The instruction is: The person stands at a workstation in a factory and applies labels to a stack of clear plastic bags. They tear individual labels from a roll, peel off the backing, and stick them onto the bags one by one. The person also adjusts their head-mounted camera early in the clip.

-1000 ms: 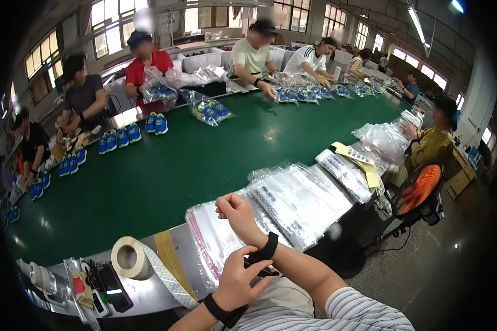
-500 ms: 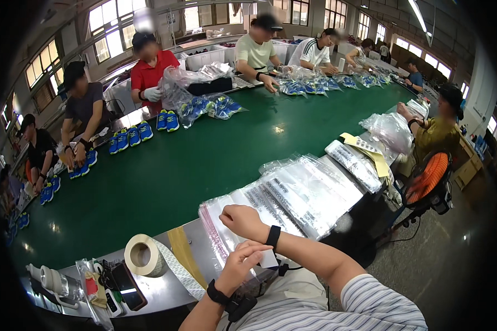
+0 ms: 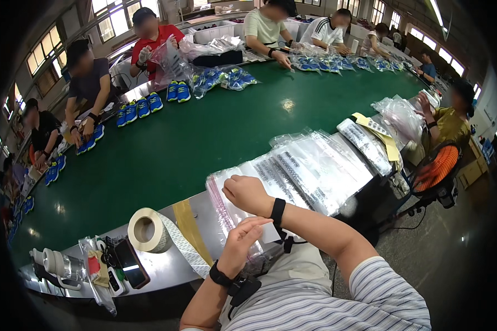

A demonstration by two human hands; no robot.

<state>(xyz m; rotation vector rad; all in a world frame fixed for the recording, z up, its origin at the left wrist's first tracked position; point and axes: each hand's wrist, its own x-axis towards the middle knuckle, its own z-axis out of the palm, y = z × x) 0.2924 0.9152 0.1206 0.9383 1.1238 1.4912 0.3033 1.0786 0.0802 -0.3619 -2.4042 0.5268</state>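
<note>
Just changed: a second ago the left hand point(image 3: 243, 243) had its fingers spread at the right wrist; now they lie together, nearly straight, and a small flat white rectangular piece point(image 3: 270, 233) shows below that wrist.
What it means: the work in hand seems to centre on the wrist, with the bags apparently unhandled for now.
Left fingers: tips beside or touching the black fabric wristband point(image 3: 278, 211) on the right wrist; whether they pinch the white piece, I cannot tell.
Right hand point(image 3: 248, 195): loosely clenched above the bags, with nothing visible in its grasp.
Right wristband: near side of the table, in front of the person; its visible strip runs far to near, across the forearm, which points from near right to far left.
White piece: just left of the band's near end; partly covered, so its long axis is unclear.
Clear pink-edged plastic bags point(image 3: 221, 215): beneath the hands, pink edge on the left, running far to near and leaning right at its near end.
Round white label roll point(image 3: 161, 234): left of those bags, its strip trailing toward near right.
Red-shirted co-worker point(image 3: 149, 44): far left, now raising a clear bag point(image 3: 171, 66) beside bagged blue shoes point(image 3: 223, 80) on the green tabletop point(image 3: 176, 160).
</note>
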